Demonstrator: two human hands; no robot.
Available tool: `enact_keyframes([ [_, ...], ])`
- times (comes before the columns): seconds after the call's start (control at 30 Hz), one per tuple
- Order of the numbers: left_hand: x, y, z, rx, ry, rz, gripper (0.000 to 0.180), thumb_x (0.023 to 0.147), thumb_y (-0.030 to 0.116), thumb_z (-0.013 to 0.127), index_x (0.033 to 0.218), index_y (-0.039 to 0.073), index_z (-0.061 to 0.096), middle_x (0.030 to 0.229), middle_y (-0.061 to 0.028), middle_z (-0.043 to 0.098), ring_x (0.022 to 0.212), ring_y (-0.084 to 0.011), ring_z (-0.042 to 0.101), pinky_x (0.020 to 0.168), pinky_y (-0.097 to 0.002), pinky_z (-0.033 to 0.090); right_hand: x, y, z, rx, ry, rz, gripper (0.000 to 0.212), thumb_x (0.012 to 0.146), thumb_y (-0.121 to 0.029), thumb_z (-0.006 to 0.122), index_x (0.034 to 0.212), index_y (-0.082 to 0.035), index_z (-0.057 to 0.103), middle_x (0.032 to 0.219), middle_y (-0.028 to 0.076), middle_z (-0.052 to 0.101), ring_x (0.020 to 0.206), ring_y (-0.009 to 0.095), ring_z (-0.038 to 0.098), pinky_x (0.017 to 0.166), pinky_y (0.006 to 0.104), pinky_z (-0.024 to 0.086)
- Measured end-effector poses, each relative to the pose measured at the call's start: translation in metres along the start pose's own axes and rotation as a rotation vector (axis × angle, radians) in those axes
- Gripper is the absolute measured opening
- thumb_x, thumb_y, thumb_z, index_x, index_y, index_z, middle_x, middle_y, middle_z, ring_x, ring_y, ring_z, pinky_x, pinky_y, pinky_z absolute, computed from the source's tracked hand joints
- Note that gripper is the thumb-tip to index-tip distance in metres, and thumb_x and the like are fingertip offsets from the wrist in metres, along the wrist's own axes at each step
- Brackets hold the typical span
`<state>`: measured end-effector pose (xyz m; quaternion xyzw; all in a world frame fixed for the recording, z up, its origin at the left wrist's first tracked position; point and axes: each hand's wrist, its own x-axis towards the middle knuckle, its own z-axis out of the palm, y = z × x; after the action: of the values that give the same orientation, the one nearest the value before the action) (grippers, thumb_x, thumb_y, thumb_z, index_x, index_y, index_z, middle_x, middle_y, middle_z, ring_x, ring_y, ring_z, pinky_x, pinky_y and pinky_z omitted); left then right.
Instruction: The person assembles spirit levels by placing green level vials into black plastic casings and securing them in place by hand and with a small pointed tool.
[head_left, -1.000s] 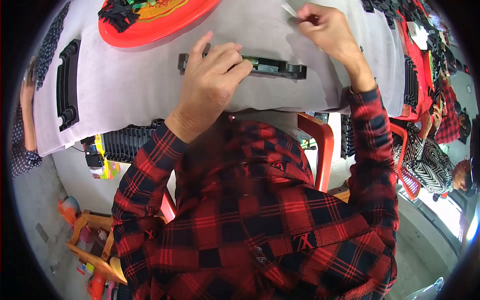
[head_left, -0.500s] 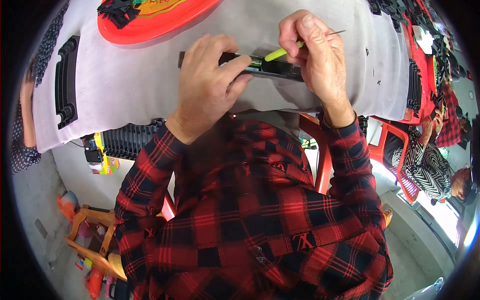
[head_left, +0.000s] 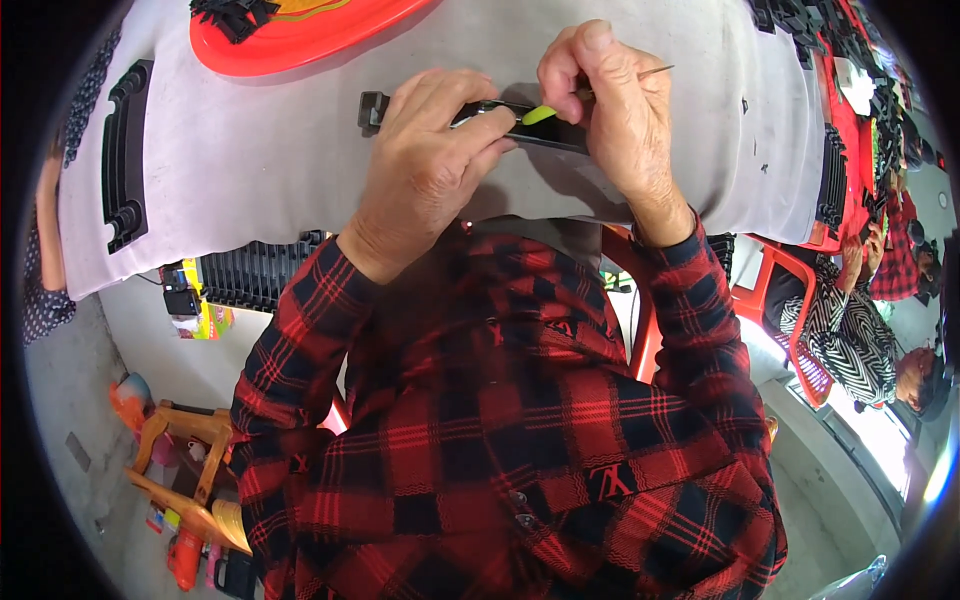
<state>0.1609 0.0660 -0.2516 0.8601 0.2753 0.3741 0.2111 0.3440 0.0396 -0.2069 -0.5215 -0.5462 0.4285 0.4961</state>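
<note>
A long, narrow black plastic strip (head_left: 372,112) lies across the grey-white cloth before me. My left hand (head_left: 425,165) grips its middle, thumb and forefinger on the strip, covering much of it. Between the pinched fingers of my right hand (head_left: 630,130) is a thin-shafted tool with a yellow-green handle (head_left: 540,114). Its handle end touches the strip right beside my left fingertips, while the slim shaft points away to the upper right. What sits in the strip under my fingers is mostly hidden.
Black small parts (head_left: 232,18) lie on a red tray (head_left: 300,62) at the far left. A black ribbed piece (head_left: 125,155) rests at the cloth's left side. Dark scraps (head_left: 764,167) lie to the right. A red chair (head_left: 785,300) and other people are at the right.
My right hand has shifted left and the tool's handle end now meets the strip near my left fingers. My left hand has moved slightly right, uncovering more of the strip's left end.
</note>
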Motion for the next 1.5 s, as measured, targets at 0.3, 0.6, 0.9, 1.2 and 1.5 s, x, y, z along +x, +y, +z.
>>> enact_keyframes([
  [0.3,0.000,0.000,-0.001,0.012,-0.054,-0.011,0.025,0.074,0.010,0.081,0.098,0.008,0.073,0.111,-0.0071,0.064,0.107,-0.0291,0.060,0.091,-0.0376,0.048,-0.003,0.010,-0.001,-0.083,0.015,-0.128,0.059,0.109,-0.041,0.037,0.069,-0.001,0.052,0.066,0.003,0.052,0.058,0.009,0.040,0.055,0.0261,0.030],
  [0.6,0.000,-0.006,0.003,-0.040,-0.003,0.043,0.023,0.072,0.008,0.074,0.094,0.005,0.070,0.101,-0.0082,0.060,0.099,-0.0296,0.059,0.092,-0.0420,0.045,-0.004,-0.010,0.005,-0.208,-0.040,-0.155,0.049,0.107,-0.027,0.047,0.068,0.000,0.059,0.059,0.005,0.057,0.054,0.014,0.054,0.051,0.0293,0.043],
  [0.9,0.002,-0.007,0.001,-0.013,-0.011,0.083,0.025,0.073,0.009,0.075,0.097,0.005,0.071,0.101,-0.0072,0.061,0.099,-0.0283,0.060,0.095,-0.0436,0.045,-0.004,-0.007,0.008,-0.210,-0.068,-0.144,0.038,0.105,-0.019,0.053,0.075,0.002,0.060,0.065,0.007,0.061,0.058,0.013,0.057,0.054,0.0297,0.047],
  [1.2,-0.001,-0.007,0.003,-0.159,0.065,0.027,0.038,0.067,-0.001,0.079,0.100,0.002,0.060,0.097,-0.0117,0.060,0.096,-0.0325,0.060,0.091,-0.0440,0.047,-0.009,0.002,0.008,-0.051,0.052,-0.050,0.051,0.109,-0.031,0.044,0.068,-0.002,0.054,0.062,0.000,0.051,0.057,0.008,0.041,0.054,0.0264,0.036],
  [1.5,0.000,-0.011,0.005,-0.143,0.081,0.029,0.038,0.067,-0.002,0.078,0.098,0.003,0.057,0.090,-0.0119,0.056,0.087,-0.0340,0.057,0.080,-0.0421,0.046,-0.005,-0.004,0.007,-0.248,-0.077,-0.233,0.045,0.107,-0.024,0.045,0.071,0.000,0.055,0.062,0.007,0.052,0.054,0.015,0.047,0.053,0.0308,0.040],
])
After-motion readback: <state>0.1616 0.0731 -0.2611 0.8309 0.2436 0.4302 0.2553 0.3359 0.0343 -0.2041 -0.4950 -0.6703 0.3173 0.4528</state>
